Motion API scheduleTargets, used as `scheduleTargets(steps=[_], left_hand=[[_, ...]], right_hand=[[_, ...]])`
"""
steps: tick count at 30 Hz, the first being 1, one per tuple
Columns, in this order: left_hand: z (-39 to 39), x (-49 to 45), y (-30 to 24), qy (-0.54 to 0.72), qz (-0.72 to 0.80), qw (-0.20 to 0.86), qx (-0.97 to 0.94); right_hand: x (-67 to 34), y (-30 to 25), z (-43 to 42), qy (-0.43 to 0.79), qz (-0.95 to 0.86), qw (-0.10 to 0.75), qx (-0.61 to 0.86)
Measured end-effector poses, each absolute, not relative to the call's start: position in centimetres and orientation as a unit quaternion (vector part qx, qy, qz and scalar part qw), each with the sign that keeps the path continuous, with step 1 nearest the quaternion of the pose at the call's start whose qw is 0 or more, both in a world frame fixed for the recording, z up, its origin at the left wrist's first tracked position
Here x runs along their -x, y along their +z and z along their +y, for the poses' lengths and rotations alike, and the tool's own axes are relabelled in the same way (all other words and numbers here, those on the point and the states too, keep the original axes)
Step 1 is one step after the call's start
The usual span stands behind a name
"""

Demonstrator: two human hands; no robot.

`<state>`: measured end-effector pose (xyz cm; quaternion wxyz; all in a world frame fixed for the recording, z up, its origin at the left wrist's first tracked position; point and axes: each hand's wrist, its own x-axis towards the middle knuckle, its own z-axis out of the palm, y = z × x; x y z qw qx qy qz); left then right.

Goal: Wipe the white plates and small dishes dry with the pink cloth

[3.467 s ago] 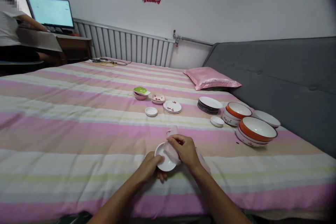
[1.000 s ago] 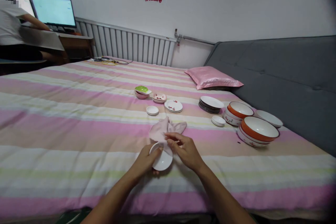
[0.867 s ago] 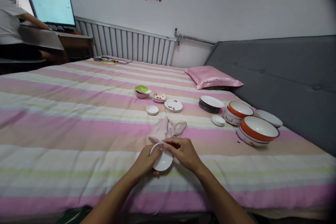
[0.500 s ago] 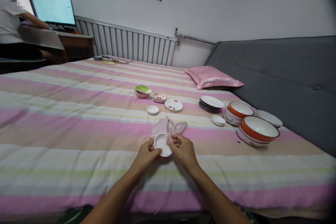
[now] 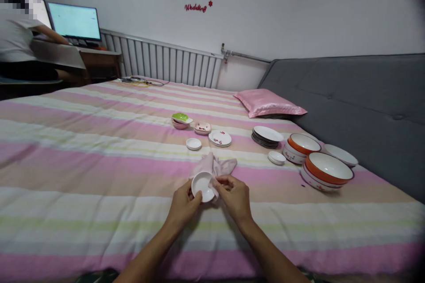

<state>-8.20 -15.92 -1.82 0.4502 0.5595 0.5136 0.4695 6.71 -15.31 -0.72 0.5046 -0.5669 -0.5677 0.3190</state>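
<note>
A small white dish point(image 5: 202, 185) is held just above the striped bedspread point(image 5: 99, 172). My left hand point(image 5: 182, 207) grips its left rim, fingers closed. On the dish's right side my right hand point(image 5: 235, 196) is closed too, pinching the rim together with a fold of the pink cloth point(image 5: 217, 166). The rest of that cloth lies crumpled on the bedspread just beyond the dish.
Farther out lie a small white dish point(image 5: 193, 143), a green dish on a pink one point(image 5: 181, 120), a patterned plate stack point(image 5: 220, 138), a dark plate stack point(image 5: 267, 135), orange-rimmed bowls point(image 5: 328, 169) and a pink pillow point(image 5: 268, 102). A grey sofa point(image 5: 365, 106) flanks the right. A person point(image 5: 20, 44) sits at a desk far left.
The cloth has gone from covering the dish to lying mostly behind it. Both hands have lifted the dish and turned it; its inside faces up now.
</note>
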Motion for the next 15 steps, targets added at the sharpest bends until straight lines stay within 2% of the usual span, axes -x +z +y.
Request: scheduleTargets(steps=[6,15], left_hand=[[-16.3,8.0,-1.8,0.485,0.482,0.448,-0.575],[-16.9,7.3,-2.1,0.492,0.440,0.528,-0.534]], right_hand=[[-6.5,-1.0,-15.3,0.321,-0.563,0.504,0.571],[-6.2,-1.1,-15.1,0.382,-0.511,0.533,0.556]])
